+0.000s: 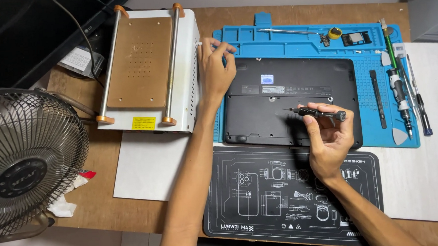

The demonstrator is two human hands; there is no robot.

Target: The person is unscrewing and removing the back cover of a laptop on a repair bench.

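On blue mat (275,42) | black laptop (298,90) underside up | screwdriver (315,113) in right hand (329,139)

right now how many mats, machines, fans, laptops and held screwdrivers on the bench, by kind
mats: 2, blue silicone mat and black printed mat
heating-plate machine: 1
desk fan: 1
black laptop, underside up: 1
screwdriver in right hand: 1
total: 6

Desk fan (26,160): cut off by the left edge. Black mat (292,194): partly covered by both forearms. Laptop (291,101): lower right hidden behind the right hand (329,141). Left hand (215,67): fingertips over the blue mat (305,44), anything pinched too small to tell. Grey box (432,6): cropped top right.
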